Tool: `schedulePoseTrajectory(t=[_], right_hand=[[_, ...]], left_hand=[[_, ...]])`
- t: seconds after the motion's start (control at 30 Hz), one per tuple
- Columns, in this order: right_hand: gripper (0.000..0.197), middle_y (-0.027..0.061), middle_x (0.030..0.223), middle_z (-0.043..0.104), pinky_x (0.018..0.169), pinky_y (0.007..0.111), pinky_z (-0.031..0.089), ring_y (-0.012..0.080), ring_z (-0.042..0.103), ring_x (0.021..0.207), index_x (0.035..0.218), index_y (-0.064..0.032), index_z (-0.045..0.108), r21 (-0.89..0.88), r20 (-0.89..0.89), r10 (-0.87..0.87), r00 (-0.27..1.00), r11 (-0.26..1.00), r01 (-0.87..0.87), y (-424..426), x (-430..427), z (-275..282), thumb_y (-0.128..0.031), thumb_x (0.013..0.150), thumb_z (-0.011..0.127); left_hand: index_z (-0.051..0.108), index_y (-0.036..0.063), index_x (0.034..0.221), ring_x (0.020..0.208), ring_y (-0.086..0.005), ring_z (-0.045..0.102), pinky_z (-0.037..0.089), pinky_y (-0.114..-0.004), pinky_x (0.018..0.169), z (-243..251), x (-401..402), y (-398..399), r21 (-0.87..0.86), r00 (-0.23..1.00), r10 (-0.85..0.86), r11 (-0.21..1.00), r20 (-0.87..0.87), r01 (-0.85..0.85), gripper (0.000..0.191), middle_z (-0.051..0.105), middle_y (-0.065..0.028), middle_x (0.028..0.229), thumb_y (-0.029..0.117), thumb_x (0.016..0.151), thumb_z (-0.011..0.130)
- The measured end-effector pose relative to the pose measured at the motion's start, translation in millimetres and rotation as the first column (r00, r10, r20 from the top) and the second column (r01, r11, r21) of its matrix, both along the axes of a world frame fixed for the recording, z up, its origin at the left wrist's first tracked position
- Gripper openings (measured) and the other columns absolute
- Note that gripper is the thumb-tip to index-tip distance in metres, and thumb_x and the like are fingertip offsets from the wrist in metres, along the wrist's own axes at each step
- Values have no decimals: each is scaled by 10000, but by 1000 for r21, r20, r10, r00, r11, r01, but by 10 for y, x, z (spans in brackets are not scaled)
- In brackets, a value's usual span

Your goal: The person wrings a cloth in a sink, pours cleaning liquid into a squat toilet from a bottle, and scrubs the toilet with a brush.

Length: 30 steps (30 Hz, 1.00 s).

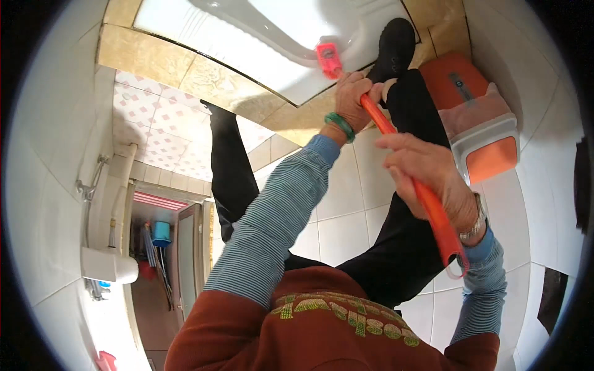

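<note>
A long-handled scrub brush runs diagonally before me, its pink head (328,60) at the near edge of a white ceramic squat toilet (260,60). My left hand (355,99), with a green bangle at the wrist, grips the orange-red handle (378,113) low down, close to the head. Higher up, my right hand (422,176) is wrapped around the same handle, a metal-band watch on its wrist. The handle's hooked end sticks out below that hand. Whether the bristles touch the ceramic is unclear.
Marbled tan tiles (185,69) form a raised edge around the toilet. An orange bin with a grey-white rim (485,125) stands right of my leg. A small washbasin (109,265) juts from the left wall near a doorway. My black shoe (397,48) is beside the toilet's right edge.
</note>
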State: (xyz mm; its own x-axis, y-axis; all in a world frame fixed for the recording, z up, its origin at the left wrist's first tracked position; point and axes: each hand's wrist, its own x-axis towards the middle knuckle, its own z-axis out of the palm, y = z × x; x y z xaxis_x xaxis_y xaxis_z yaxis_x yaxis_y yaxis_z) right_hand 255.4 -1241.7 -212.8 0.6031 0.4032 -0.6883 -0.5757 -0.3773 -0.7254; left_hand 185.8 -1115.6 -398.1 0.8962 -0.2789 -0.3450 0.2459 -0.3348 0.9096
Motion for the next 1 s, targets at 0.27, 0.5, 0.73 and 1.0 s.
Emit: schedulePoseTrajectory(t=[0.27,0.5,0.73,1.0], right_hand=[[166,155,1070,486,699,366,457,282,508,852,806,-3,505,-78,158,336,928,942,-328,320,-226,31,-27,669,594],[177,140,1051,487,728,345,457,271,509,829,809,-5,506,-67,170,381,909,925,-375,617,-495,154,-49,663,595],[130,141,1045,486,763,373,429,303,498,862,812,-11,497,-279,139,472,871,862,-423,600,-426,150,-39,691,534],[215,156,1094,471,745,365,442,313,493,870,824,-14,497,-31,53,382,923,924,-381,947,-733,392,-18,626,581]], left_hand=[[419,42,580,607,-306,422,332,-395,562,-92,-176,146,-54,995,46,998,88,-42,230,429,-102,617,57,682,625],[422,50,600,608,-293,426,356,-361,555,36,-352,521,-30,995,-15,999,102,19,235,440,-98,636,17,664,646],[460,32,672,696,-319,481,396,-373,616,-127,-198,82,-142,981,101,987,165,-78,203,491,-124,720,22,662,663],[491,78,689,845,-260,506,367,-387,743,307,-524,809,89,989,-143,986,39,139,166,512,-63,828,150,692,640]])
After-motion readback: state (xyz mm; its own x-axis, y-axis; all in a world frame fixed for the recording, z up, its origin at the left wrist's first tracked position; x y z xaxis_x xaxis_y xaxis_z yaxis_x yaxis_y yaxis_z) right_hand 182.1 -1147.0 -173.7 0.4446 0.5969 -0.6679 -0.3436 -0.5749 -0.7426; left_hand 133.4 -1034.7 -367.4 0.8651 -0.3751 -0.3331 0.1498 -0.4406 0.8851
